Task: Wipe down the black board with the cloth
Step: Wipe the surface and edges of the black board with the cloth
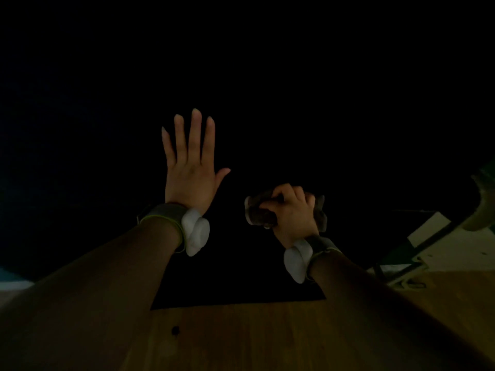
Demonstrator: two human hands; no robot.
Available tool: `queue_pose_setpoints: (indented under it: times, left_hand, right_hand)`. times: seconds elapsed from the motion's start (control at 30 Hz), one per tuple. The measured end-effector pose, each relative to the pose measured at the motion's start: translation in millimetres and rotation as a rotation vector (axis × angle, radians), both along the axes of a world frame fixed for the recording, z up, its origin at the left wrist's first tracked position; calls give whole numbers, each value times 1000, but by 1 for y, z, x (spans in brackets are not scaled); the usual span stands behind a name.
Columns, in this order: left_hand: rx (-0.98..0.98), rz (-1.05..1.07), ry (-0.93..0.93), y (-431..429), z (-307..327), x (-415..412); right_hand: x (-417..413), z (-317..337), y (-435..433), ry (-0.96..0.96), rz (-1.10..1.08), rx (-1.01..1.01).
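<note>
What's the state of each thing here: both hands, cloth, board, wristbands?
Left hand: open, fingers straight and spread, flat over the board.
Right hand: fingers curled, grip round the cloth.
Crumpled brown fabric cloth: bunched up, held at the board.
Flat black board: too dark to judge clean or dirty.
Grey wristbands with white pods: strapped on, one per wrist.

The black board [241, 76] looks matt, the cloth [261, 212] soft and fuzzy, the floor [241, 336] smooth wood.
</note>
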State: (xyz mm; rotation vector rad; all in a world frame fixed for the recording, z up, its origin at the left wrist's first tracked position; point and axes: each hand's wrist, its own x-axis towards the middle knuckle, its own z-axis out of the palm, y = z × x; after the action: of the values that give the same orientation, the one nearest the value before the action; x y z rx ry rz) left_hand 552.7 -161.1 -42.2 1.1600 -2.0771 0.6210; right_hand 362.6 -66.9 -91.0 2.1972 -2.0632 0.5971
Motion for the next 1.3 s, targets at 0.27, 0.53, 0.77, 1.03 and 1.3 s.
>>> queue_pose_setpoints:
  times: [0.27, 0.53, 0.77, 1.03, 1.3]
  left_hand:
    - [37, 4, -12, 6, 4, -2]
    - [102, 0, -49, 23, 13, 4]
    - [151, -60, 45, 45, 36, 13]
    - [142, -88, 83, 63, 91, 14]
    - [143, -73, 170, 70, 166, 10]
  right_hand:
    - [-10, -5, -2, 106, 47, 190]
    - [-11, 13, 9, -51, 31, 302]
    - [-8, 98, 31, -329, 9, -48]
    - [-5, 163, 54, -381, 46, -170]
    - [-8, 235, 63, -329, 83, -248]
